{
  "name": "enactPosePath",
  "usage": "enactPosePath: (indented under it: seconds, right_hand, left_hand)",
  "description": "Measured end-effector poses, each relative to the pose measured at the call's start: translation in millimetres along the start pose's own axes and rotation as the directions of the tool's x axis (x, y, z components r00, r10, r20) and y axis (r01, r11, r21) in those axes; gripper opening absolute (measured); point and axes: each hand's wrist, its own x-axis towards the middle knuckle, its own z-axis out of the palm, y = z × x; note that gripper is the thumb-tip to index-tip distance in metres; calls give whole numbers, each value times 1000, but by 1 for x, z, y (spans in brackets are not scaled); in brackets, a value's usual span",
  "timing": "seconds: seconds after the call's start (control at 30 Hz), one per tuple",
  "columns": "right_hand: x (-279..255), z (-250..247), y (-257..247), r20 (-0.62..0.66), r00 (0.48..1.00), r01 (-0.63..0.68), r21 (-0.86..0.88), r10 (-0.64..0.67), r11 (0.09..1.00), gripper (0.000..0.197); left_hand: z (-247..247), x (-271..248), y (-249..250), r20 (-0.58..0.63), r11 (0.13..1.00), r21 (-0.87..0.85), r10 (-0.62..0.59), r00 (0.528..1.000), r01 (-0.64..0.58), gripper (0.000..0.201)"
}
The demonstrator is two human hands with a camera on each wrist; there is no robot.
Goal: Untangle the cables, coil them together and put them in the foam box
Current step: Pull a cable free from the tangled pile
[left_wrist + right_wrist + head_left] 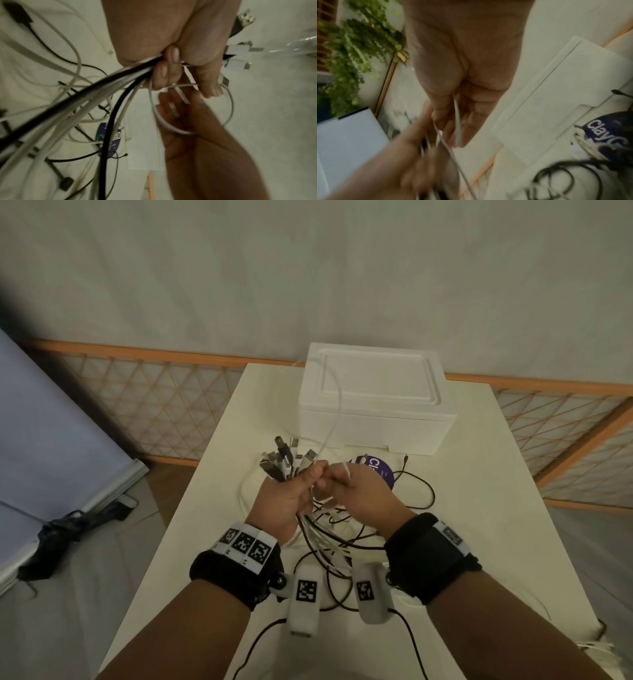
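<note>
My left hand (291, 491) grips a bundle of black and white cables (109, 83) above the table, their USB plugs (286, 462) fanning out past its fingers. Close beside it, my right hand (356, 487) pinches a thin white cable (458, 121) that loops up in front of the foam box. The loose cable lengths (342, 539) hang down in a tangle onto the table between my wrists. The white foam box (373, 402) stands at the table's far end with its lid on.
A round purple-labelled disc (382, 470) lies on the white table (479, 525) in front of the box, with black cable looped around it. A lattice fence (154, 405) runs behind the table. A pale blue board (51, 422) leans at the left.
</note>
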Motion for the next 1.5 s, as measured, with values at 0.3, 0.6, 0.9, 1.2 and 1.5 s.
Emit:
enactPosePath:
  seconds: [0.3, 0.6, 0.9, 1.2, 1.5]
  right_hand:
    - [-5, -5, 10, 323, 937, -287, 482, 137, 828, 29]
    - [13, 4, -3, -42, 997, 54, -59, -57, 997, 9]
    - [5, -8, -1, -151, 986, 96, 168, -71, 981, 13]
    - [9, -14, 5, -155, 987, 77, 179, -50, 981, 11]
    - [-35, -103, -25, -448, 850, 68, -428, -277, 901, 12]
  left_hand:
    - [-20, 6, -3, 177, 988, -154, 54, 983, -27, 67]
    - [-35, 3, -18, 156, 993, -107, -33, 987, 50, 25]
    - [-47, 15, -40, -158, 916, 358, -131, 979, 180, 10]
    - [-47, 28, -59, -36, 853, 501, -145, 989, 144, 15]
    - [-79, 31, -56, -262, 975, 73, -185, 947, 210, 25]
